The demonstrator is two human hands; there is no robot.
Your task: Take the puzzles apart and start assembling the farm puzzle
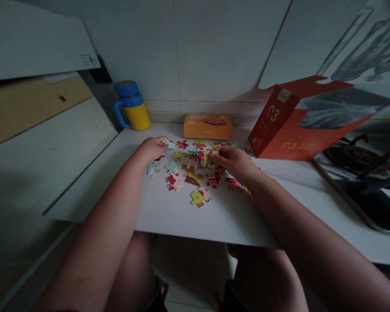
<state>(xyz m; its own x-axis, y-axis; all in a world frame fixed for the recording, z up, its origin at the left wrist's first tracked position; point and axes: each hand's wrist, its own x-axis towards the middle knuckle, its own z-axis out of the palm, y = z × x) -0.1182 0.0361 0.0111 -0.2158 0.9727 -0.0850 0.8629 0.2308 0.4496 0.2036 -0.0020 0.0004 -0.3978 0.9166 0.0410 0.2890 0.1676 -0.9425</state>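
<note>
Over loose pieces, two hands (152, 149) (229, 157) hold one puzzle piece (168, 143) each.

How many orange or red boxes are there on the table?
2: the low orange box behind the puzzle pieces, and the taller red box to its right, partly open.

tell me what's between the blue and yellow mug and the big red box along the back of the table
The head view shows a low orange box there, near the wall.
</note>
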